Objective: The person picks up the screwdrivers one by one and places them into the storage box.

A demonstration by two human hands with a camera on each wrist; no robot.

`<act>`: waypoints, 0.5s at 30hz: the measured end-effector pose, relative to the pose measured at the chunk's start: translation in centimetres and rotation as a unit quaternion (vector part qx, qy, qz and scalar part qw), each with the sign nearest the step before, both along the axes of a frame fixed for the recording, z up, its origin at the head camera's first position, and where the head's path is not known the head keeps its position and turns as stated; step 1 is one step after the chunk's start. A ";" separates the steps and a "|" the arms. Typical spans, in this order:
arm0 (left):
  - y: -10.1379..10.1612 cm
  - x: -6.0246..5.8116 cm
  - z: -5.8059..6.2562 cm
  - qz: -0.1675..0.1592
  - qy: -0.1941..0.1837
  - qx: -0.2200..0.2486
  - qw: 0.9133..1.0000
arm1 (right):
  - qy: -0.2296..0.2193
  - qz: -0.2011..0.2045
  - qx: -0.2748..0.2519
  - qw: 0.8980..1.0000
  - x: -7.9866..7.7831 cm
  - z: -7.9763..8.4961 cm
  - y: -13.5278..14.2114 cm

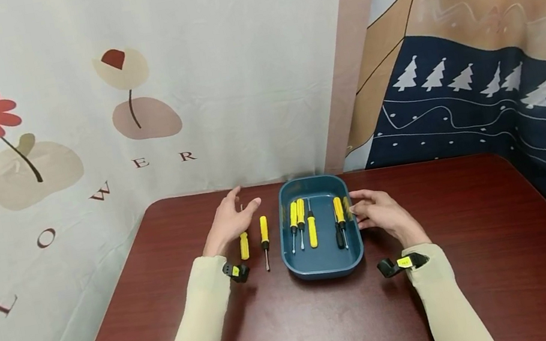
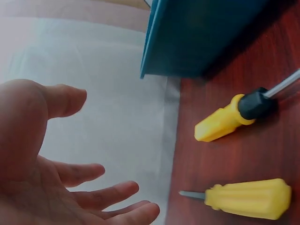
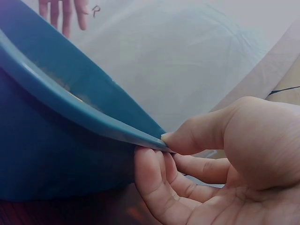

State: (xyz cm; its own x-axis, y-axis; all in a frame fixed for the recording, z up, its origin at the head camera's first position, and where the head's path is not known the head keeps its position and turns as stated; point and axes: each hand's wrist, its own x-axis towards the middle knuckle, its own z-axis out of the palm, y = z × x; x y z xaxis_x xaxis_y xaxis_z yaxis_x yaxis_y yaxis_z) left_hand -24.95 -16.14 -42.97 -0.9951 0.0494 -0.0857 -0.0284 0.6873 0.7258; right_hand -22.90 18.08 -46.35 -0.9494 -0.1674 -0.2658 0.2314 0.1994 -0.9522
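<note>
My left hand [image 1: 230,222] hovers over the table's left part with fingers apart and nothing in them. Below it lies a yellow-handled screwdriver [image 1: 244,247], partly covered by the hand in the head view. A second screwdriver [image 1: 264,230], yellow with a black collar, lies between that hand and the blue plastic bin [image 1: 326,274]. In the left wrist view both screwdrivers lie apart from the fingers [image 2: 117,193]. My right hand [image 1: 384,216] pinches the bin's right rim, thumb on top and fingers [image 3: 149,171] underneath. Inside the bin, yellow-handled screwdrivers [image 1: 312,230] lie at left, others [image 1: 338,210] at right, one dark-handled.
The dark red wooden table [image 1: 334,330] carries everything. A printed curtain [image 1: 246,78] hangs right behind its back edge, close to the bin's far end. Each wrist wears a small black camera [image 1: 401,263] on a strap.
</note>
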 end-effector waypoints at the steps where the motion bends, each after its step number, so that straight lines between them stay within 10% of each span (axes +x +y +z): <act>1: -0.2 0.1 -0.2 0.005 -0.004 0.002 1.000 | 0.001 0.000 0.000 1.000 0.0 0.0 0.0; 15: -0.6 1.7 -2.5 0.045 -0.044 -0.022 0.998 | -0.006 -0.006 0.006 1.000 0.0 -0.1 -0.1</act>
